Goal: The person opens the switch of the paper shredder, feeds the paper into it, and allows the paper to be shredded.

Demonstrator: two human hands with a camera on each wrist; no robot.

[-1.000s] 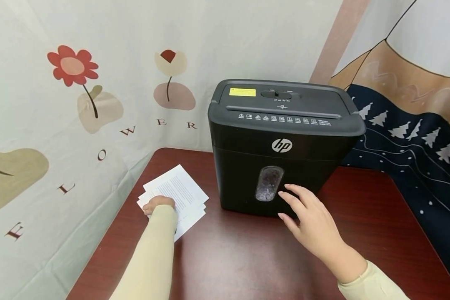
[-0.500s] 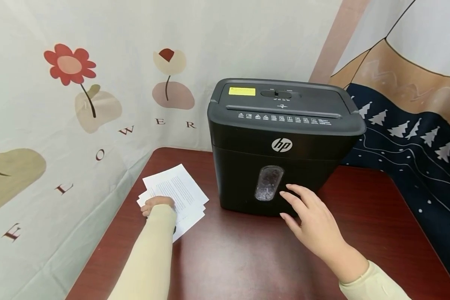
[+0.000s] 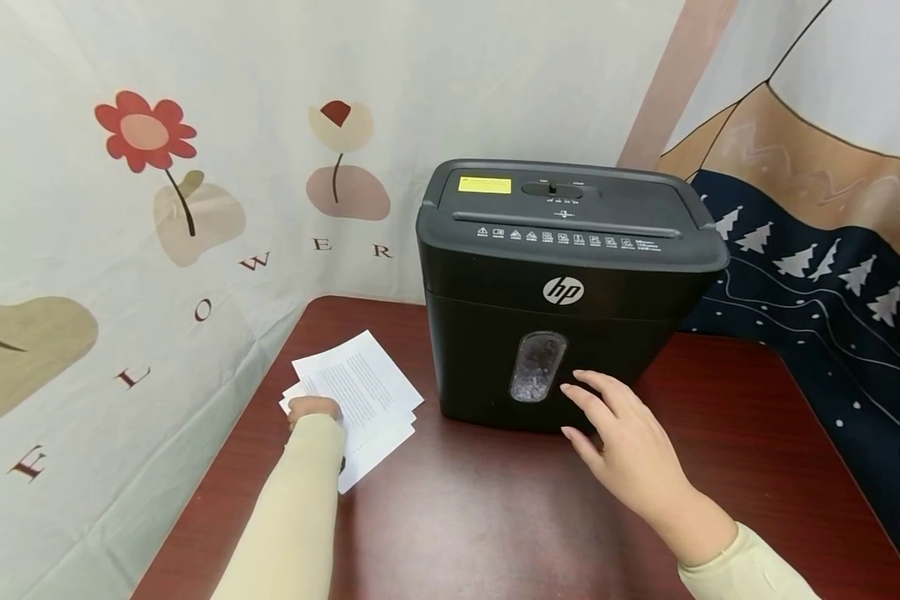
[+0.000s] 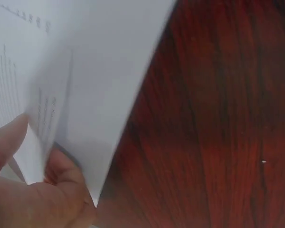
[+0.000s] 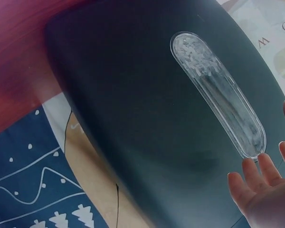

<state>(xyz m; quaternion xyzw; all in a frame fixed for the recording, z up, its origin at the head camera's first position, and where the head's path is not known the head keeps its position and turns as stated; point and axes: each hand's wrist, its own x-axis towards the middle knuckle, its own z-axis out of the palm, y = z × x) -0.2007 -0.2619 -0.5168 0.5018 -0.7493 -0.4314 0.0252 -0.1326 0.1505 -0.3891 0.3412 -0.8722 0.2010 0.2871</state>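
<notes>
Several printed sheets of paper (image 3: pixel 367 383) lie fanned on the left part of the table. My left hand (image 3: pixel 313 408) is at their near left edge, its back mostly covering the fingers in the head view. In the left wrist view, the thumb and curled fingers of the left hand (image 4: pixel 42 190) pinch the bent-up corner of a sheet (image 4: pixel 45 114), with another sheet beneath. A black paper shredder (image 3: pixel 480 342) marked hp stands upright to the right. In front of it my right hand (image 3: pixel 630 442) hovers with fingers spread and loosely bent, holding nothing.
Paper shreds show through the shredder's window (image 3: pixel 537 367). A feed slot (image 3: pixel 570 225) runs along its top, near a yellow label (image 3: pixel 484 185). The dark red table (image 3: pixel 450 517) meets a printed cloth (image 3: pixel 217 333) on the left and at the back.
The left hand and the papers have shifted slightly, with the sheets moving a little right and toward me. The right hand and the shredder stay about where they were.
</notes>
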